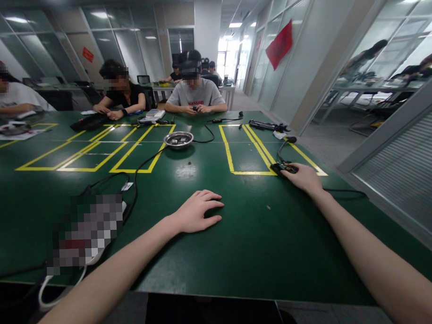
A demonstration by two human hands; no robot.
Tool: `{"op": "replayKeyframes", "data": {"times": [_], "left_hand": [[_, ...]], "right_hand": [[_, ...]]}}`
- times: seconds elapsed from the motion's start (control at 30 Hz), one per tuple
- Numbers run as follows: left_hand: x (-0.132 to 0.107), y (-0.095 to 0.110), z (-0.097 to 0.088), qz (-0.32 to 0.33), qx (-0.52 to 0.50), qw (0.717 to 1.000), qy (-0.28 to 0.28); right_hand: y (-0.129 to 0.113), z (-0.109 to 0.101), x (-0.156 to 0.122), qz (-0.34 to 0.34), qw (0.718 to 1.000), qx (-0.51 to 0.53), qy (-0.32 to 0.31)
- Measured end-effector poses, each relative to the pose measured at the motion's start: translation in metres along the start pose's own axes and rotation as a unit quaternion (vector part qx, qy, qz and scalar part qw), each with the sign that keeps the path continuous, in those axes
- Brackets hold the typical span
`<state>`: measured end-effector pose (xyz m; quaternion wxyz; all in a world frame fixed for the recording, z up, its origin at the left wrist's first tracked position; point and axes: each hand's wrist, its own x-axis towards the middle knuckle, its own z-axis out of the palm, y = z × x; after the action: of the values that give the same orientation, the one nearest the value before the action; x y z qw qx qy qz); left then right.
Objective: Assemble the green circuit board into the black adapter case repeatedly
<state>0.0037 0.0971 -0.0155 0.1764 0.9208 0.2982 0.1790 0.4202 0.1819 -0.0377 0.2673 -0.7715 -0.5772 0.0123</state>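
Observation:
My left hand (200, 212) is open over the green table (233, 260), fingers spread and palm down, with nothing in it. Farther out on the right, my right hand (306, 177) closes thumb and fingers on a small black electronic device (282, 168) that shows bits of green and other colours. Its exact kind is too small to make out, and my fingers cover part of it. The device is low at the tabletop, over the near end of the yellow tape lines. Just beyond it, a black cable (280, 152) with a round black end (291, 139) lies on the table.
A metal bowl (179, 139) with small metallic parts stands mid-table. Yellow tape (250, 173) marks out rectangles. A folded black tripod-like item (266, 125) lies at the far right. Cables run left, near a blurred-out object (87, 232). Several people sit across the table, one directly opposite (195, 94).

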Motion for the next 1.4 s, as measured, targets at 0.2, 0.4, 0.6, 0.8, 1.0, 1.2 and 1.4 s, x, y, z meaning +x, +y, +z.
{"op": "replayKeyframes", "data": {"times": [0.2, 0.4, 0.6, 0.8, 1.0, 1.2, 1.4], "left_hand": [[0.000, -0.001, -0.001, 0.004, 0.000, 0.999, 0.041], [0.000, 0.002, -0.002, 0.052, -0.034, 0.994, 0.087], [0.000, 0.006, -0.004, 0.054, 0.008, 0.998, 0.020], [0.000, 0.003, -0.005, 0.001, 0.041, 0.999, 0.015], [0.000, 0.003, -0.004, -0.010, 0.049, 0.999, 0.011], [0.000, 0.001, -0.004, -0.009, 0.045, 0.999, 0.013], [0.001, -0.004, -0.002, 0.016, 0.026, 0.999, 0.034]], "right_hand": [[-0.091, 0.016, -0.063, -0.194, 0.971, 0.073, -0.115], [-0.142, 0.011, -0.149, -0.459, 0.824, 0.208, -0.257], [-0.143, 0.005, -0.159, -0.442, 0.827, 0.254, -0.239], [-0.138, 0.000, -0.142, -0.426, 0.844, 0.266, -0.189], [-0.121, -0.011, -0.121, -0.447, 0.834, 0.221, -0.236], [-0.121, -0.008, -0.121, -0.443, 0.829, 0.233, -0.250], [-0.125, 0.002, -0.128, -0.459, 0.850, 0.167, -0.199]]}}
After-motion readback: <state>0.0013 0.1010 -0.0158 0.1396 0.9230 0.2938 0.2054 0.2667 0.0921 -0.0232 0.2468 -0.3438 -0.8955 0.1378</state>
